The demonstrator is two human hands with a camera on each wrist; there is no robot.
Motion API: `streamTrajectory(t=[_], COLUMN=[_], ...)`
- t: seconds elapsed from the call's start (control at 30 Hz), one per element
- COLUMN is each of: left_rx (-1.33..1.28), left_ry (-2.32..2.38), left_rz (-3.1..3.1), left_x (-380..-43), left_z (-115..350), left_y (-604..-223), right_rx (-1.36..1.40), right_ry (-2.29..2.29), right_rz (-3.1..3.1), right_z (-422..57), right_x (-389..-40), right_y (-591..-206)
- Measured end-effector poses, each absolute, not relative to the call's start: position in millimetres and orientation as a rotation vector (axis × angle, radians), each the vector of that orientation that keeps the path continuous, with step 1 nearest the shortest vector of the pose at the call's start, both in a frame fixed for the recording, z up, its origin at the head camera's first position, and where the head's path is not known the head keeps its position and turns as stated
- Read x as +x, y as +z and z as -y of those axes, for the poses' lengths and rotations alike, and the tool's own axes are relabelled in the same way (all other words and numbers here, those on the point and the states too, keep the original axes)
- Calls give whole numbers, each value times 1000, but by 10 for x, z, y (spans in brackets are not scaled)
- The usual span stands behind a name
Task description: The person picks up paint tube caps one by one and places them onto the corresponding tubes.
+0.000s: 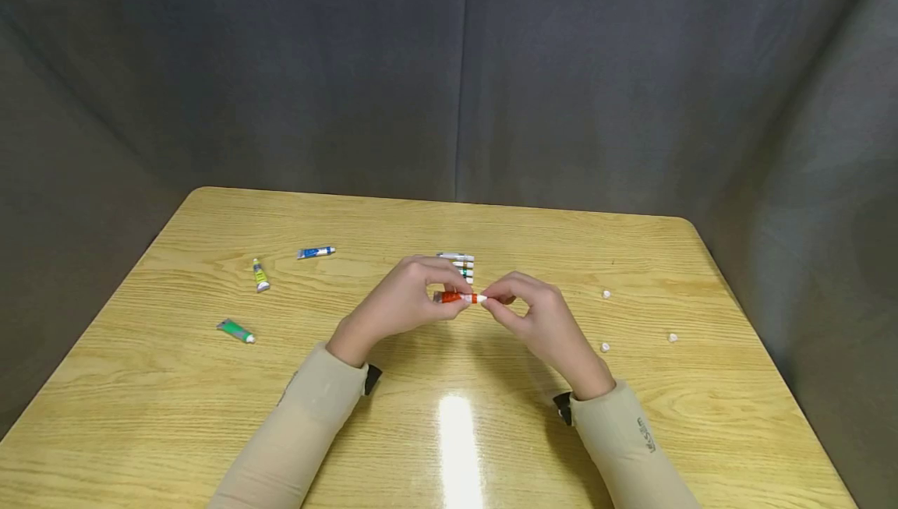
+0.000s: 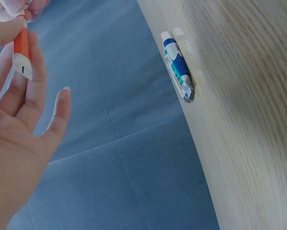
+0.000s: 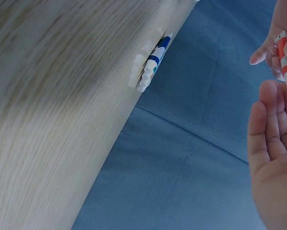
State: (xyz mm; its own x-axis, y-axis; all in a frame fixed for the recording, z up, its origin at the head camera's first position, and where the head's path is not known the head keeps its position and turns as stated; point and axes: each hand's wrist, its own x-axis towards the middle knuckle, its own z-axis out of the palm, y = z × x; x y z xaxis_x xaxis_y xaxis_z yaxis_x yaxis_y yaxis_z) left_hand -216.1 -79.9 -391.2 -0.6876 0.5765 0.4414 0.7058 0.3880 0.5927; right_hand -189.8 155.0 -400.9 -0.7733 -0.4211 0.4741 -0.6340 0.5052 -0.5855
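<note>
An orange-red paint tube (image 1: pixel 452 298) with a white cap (image 1: pixel 482 298) lies level above the table, between my two hands. My left hand (image 1: pixel 414 295) pinches the tube's body between thumb and fingers; its flat crimped end shows in the left wrist view. At the other end, my right hand (image 1: pixel 533 314) pinches the white cap with thumb and forefinger. Whether the cap is loose from the tube, I cannot tell. Just behind the hands, several paint tubes (image 1: pixel 459 256) lie side by side in a row, partly hidden by the left hand.
On the left of the wooden table (image 1: pixel 393 454) lie a blue tube (image 1: pixel 316 252), a yellow tube (image 1: pixel 261 275) and a green tube (image 1: pixel 236 330). Three small white caps lie at the right, among them a far cap (image 1: pixel 606 294) and a rightmost cap (image 1: pixel 673 337). A dark curtain (image 1: pixel 351 72) hangs behind.
</note>
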Motion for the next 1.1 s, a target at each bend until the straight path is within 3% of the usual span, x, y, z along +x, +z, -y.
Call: streamTrajectory(t=[0.7,1.1], left_rx=[-1186,-1184], left_ry=[-684,-779], left_rz=[2228,2259], left_x=[-2146,-2160], left_z=[693,732], left_y=[-3972,-3968], right_rx=[715,858], right_ry=[1288,1201], right_rz=[2626,2483], right_z=[-1575,-1568], right_x=[-1918,-1949], right_y=[-3996,-4052])
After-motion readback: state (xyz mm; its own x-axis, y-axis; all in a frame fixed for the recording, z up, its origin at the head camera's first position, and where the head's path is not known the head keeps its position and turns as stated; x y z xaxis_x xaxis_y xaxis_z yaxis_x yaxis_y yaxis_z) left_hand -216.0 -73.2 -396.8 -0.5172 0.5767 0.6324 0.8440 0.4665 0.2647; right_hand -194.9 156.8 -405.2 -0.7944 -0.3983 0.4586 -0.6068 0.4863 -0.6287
